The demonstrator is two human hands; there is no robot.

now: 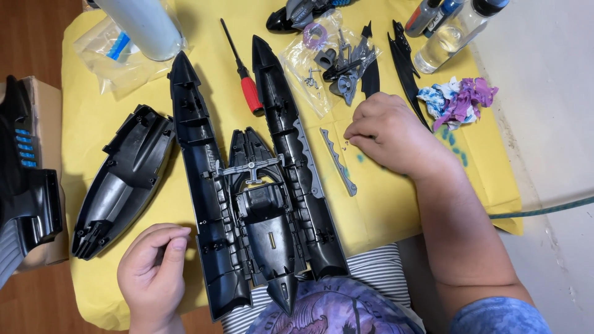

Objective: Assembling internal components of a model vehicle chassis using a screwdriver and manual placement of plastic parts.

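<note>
A large black plastic toy vehicle shell [260,204] with two long pointed hulls lies open, inside up, on a yellow sheet [396,204]. My left hand [151,275] rests loosely curled beside its left hull, holding nothing. My right hand [393,133] lies on the sheet to the right of the shell, its fingertips pinched at some tiny screws by a grey notched strip [339,162]. A red-handled screwdriver [245,80] lies between the hull tips.
A separate black shell piece [124,179] lies to the left. A clear bag of small parts [328,65], thin black fins [405,65], a crumpled wad [458,99], a clear bottle [448,34] and a white cylinder [145,25] sit at the back. A black and blue toy part [25,185] rests on a box.
</note>
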